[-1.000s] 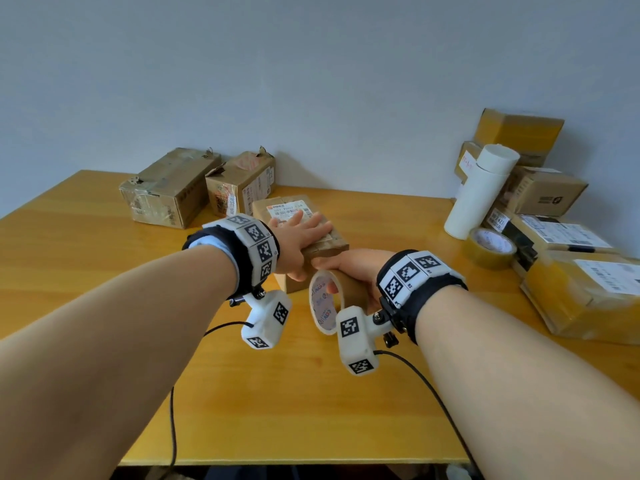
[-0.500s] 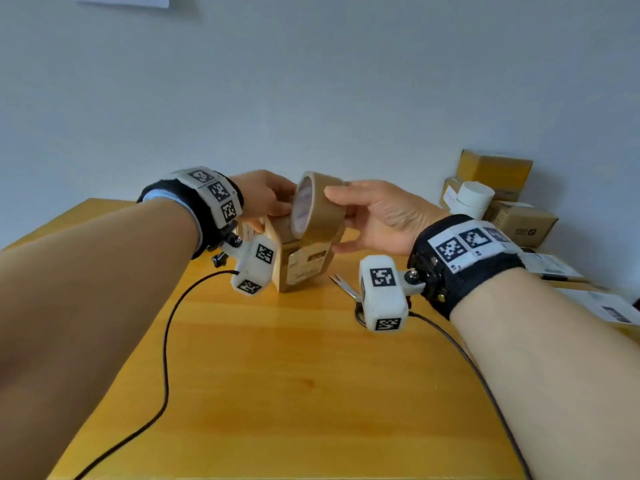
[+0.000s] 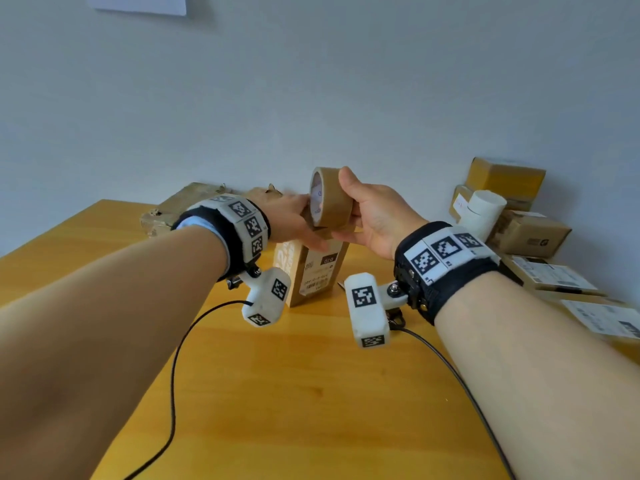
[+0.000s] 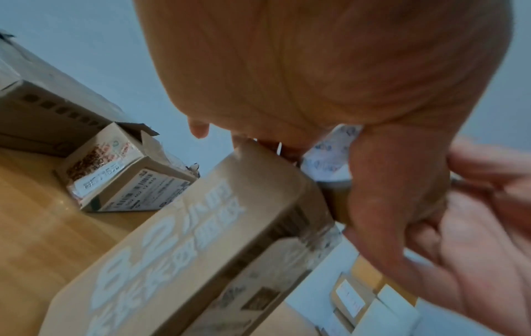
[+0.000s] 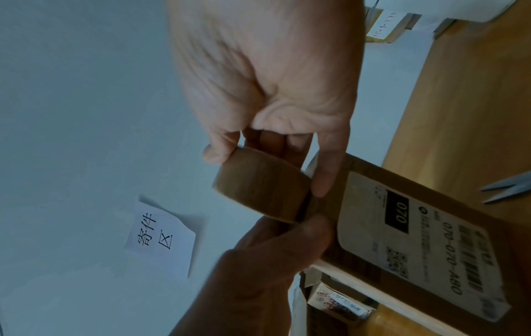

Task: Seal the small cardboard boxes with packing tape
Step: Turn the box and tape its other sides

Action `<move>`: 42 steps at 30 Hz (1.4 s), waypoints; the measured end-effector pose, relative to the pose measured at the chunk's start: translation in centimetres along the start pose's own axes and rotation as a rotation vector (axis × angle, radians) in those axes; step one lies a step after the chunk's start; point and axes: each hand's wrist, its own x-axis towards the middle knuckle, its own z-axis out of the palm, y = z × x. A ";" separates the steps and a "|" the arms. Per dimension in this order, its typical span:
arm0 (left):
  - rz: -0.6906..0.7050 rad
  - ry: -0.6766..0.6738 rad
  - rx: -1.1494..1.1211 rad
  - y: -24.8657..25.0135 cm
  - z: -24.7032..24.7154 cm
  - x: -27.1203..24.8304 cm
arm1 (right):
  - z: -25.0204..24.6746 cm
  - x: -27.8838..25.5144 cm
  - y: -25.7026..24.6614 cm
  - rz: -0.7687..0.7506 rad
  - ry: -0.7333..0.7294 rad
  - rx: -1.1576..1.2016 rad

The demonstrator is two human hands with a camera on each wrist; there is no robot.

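A small cardboard box (image 3: 313,271) with a white shipping label stands on end on the wooden table (image 3: 311,410). My right hand (image 3: 346,204) grips a roll of brown packing tape (image 3: 330,199) just above the box's top end, thumb on top and fingers underneath. My left hand (image 3: 304,230) holds the box's top end, with its thumb (image 5: 316,225) pressing a short strip of tape from the roll (image 5: 258,188) against the box (image 5: 416,238). In the left wrist view the thumb (image 4: 388,204) lies over the box's upper corner (image 4: 186,250); the tape's end is hidden beneath it.
Two worn boxes (image 3: 180,206) sit at the back left by the wall. A stack of boxes (image 3: 526,233), a white roll (image 3: 485,209) and flat labelled parcels (image 3: 554,275) crowd the right side. Scissors (image 5: 511,188) lie beside the box. Wrist cables (image 3: 173,375) trail over the table.
The box lay flat under my left hand a second ago and now stands on end. My right hand has lifted the tape roll from beside the box to above its top.
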 end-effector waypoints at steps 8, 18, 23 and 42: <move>-0.076 0.199 -0.203 -0.7 2.5 1.1 | 0.7 0.4 0.1 -0.070 0.109 -0.023; -0.123 0.176 -0.218 -1.4 2.0 1.1 | -0.4 -0.7 1.7 -0.105 0.188 -0.025; -0.126 0.155 -0.218 -0.9 2.1 1.3 | -0.8 -1.6 2.9 -0.045 0.175 -0.032; 0.005 0.237 -0.003 -0.6 2.1 0.1 | 0.8 -0.4 7.8 0.196 0.268 -0.410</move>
